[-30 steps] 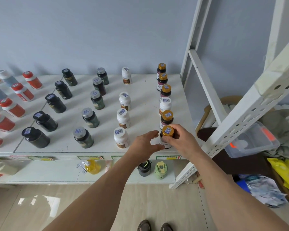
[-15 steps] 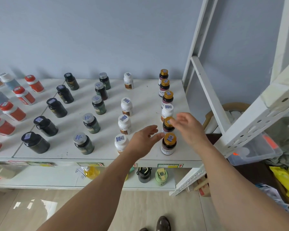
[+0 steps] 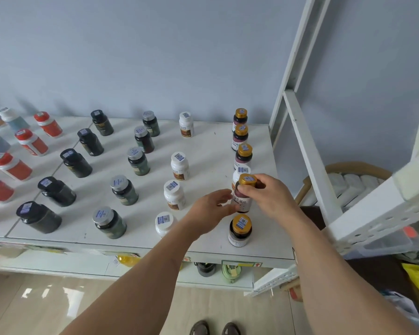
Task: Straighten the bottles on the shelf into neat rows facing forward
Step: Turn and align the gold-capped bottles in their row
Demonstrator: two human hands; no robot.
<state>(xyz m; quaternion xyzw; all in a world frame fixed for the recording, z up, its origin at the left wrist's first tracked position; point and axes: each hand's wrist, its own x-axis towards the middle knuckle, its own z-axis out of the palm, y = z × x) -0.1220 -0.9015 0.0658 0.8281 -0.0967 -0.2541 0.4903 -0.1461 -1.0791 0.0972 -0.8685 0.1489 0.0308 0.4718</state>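
Observation:
Bottles stand in rows on a white shelf (image 3: 208, 151). In the rightmost row, my right hand (image 3: 269, 197) pinches the gold cap of a dark gold-capped bottle (image 3: 242, 199), second from the front, which looks raised off the shelf. My left hand (image 3: 209, 213) holds that bottle's lower body with thumb and fingers. In front of it stands another gold-capped bottle (image 3: 240, 229) near the shelf edge. Behind it are a white bottle (image 3: 241, 171) and three more gold-capped bottles (image 3: 243, 155). My left forearm partly covers the front white bottle (image 3: 163, 223).
Rows of white bottles (image 3: 179, 165), grey-capped green bottles (image 3: 138, 160), black bottles (image 3: 75, 163) and red bottles (image 3: 32, 142) fill the shelf leftward. A white slanted frame (image 3: 307, 151) rises on the right. A lower shelf (image 3: 82, 265) holds small items. A clear bin (image 3: 392, 245) sits at right.
Both hands left the front gold-capped bottle, moved back one place and took hold of the second gold-capped bottle. The camera view also tilted slightly.

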